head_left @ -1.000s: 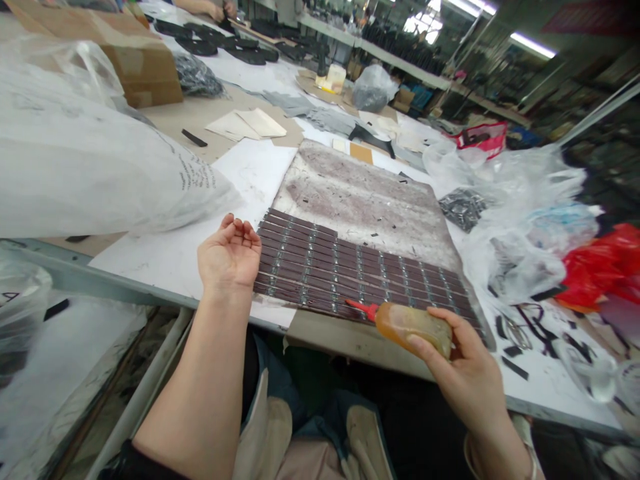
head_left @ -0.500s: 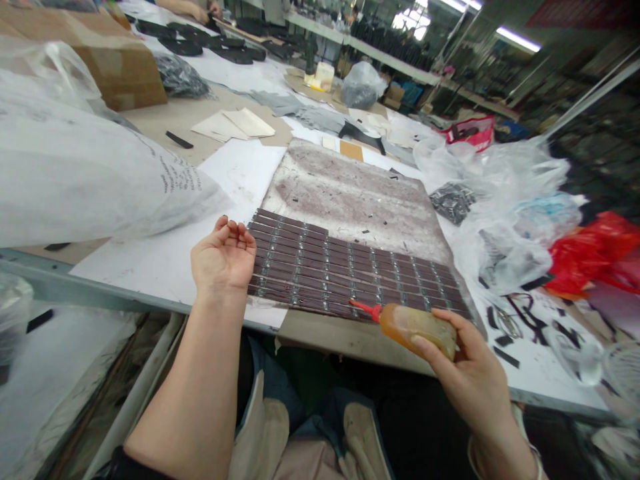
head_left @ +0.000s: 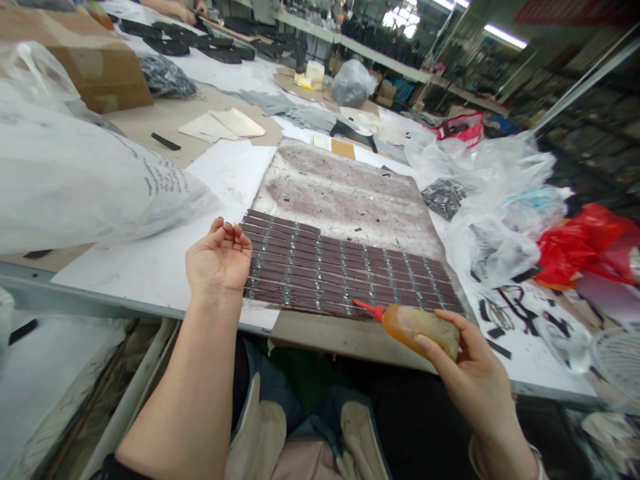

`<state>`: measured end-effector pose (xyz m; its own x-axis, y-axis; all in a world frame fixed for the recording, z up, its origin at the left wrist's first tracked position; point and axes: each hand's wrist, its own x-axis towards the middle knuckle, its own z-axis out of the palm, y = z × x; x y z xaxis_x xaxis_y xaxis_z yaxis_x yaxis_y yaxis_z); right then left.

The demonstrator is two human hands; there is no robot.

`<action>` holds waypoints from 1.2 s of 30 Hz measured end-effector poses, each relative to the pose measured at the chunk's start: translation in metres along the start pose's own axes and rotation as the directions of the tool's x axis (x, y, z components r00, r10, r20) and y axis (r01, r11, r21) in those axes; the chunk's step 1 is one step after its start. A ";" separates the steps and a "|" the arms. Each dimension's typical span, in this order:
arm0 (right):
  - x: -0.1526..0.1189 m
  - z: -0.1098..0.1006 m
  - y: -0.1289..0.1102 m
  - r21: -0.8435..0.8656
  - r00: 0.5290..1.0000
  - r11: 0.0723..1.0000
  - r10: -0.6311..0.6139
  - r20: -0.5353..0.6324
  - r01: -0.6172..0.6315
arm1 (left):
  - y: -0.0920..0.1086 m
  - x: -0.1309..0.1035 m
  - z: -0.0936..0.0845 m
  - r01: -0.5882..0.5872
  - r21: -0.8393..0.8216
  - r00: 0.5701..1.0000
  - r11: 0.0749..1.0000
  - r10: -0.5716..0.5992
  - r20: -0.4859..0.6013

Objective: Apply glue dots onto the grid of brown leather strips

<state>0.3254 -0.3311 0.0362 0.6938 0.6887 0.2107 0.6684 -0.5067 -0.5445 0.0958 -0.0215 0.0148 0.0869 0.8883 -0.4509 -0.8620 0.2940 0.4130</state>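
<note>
In the head view my right hand (head_left: 473, 363) is wrapped round a squeeze bottle of amber glue (head_left: 420, 331). The bottle lies tilted, its thin red nozzle (head_left: 369, 309) pointing left over the near edge of several rows of dark brown strips (head_left: 330, 270). Small shiny patches form lines across these strips. My left hand (head_left: 220, 259) is turned palm up at the strips' left end, fingers loosely curled, with nothing visible in it. The strips lie on a stained, whitish-brown board (head_left: 345, 187).
A large white plastic bag (head_left: 90, 180) and a cardboard box (head_left: 110, 73) stand left. Clear bags (head_left: 490, 173), a red bag (head_left: 583, 243), scissors (head_left: 500, 313) and black scraps lie right. Another person's hands (head_left: 187, 12) work at the far left.
The view has shifted slightly, so the table appears a little further left. The bottle's nozzle has moved slightly right along the strips. My left hand keeps its pose.
</note>
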 end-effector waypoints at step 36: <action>-0.010 -0.019 0.029 0.051 0.987 0.992 0.122 -0.105 -0.117 | -0.015 -0.003 0.003 0.005 0.085 0.999 0.996 -0.009 0.046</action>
<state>0.3431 -0.3620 0.0335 0.7947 0.5630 0.2269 0.5676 -0.5569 -0.6063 0.1098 -0.0276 0.0129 0.1173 0.9012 -0.4173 -0.8160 0.3270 0.4767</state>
